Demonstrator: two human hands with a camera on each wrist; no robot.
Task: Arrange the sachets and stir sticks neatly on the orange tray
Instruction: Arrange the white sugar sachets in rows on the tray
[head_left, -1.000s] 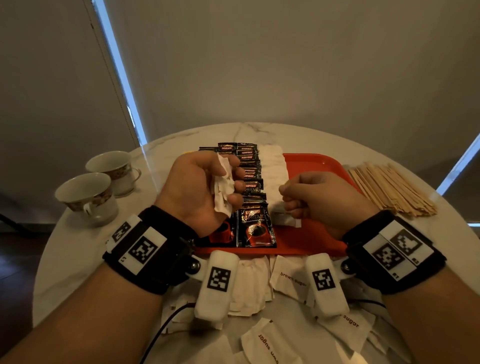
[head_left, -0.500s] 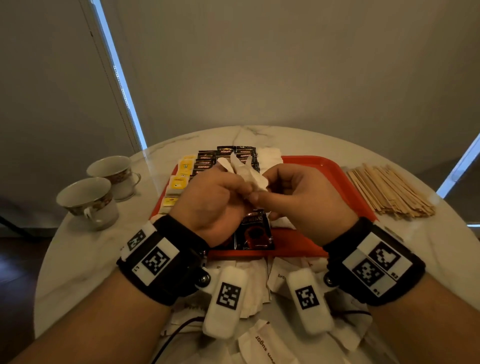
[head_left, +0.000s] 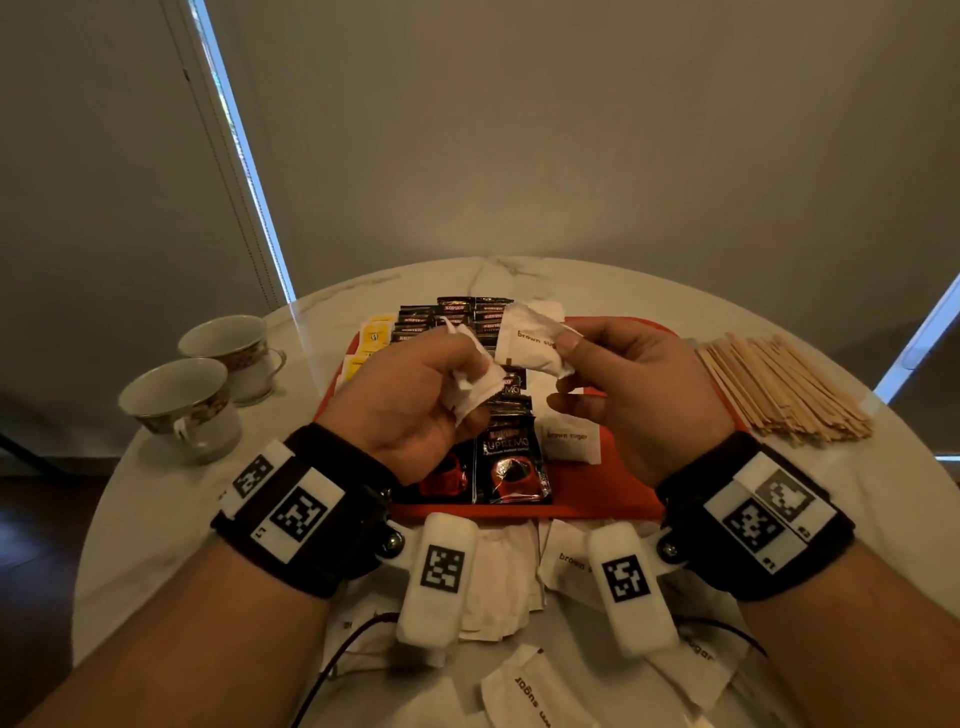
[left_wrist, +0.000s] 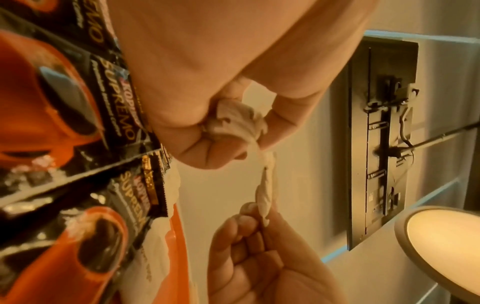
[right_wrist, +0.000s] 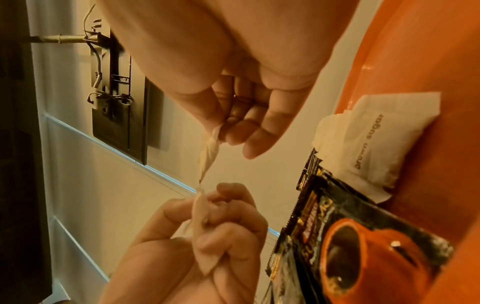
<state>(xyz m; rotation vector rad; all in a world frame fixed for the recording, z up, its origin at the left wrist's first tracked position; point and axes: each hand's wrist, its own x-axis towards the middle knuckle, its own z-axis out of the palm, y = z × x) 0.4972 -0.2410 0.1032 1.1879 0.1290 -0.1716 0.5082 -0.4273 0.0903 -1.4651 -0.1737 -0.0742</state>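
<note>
Head view showed, nearest the camera, flat white paper brown-sugar sachets (head_left: 524, 691) scattered loose on the marble table (head_left: 156, 519), below both wrists. Past them lay the glossy orange tray (head_left: 592, 493), with a dark, shiny foil coffee sachet (head_left: 511, 457) and a single brown-sugar packet (head_left: 571, 439) flat upon it. Above the tray, the left hand (head_left: 410, 400) was curled tight around a crumpled bunch of white sachets (head_left: 475, 387), palm turned inward. Just beside it, the right hand (head_left: 628, 384) pinched one puffy white sachet (head_left: 530, 343) between thumb and forefinger, its other fingers loosely bent. Whether the two bundles touched was hard to tell from the wrist views. Further back stood rows of black and yellow sachets (head_left: 374, 335). Thin wooden stir sticks (head_left: 779, 389) lay heaped right of the tray, on the table; two ceramic cups (head_left: 182, 405) sat far left.
</note>
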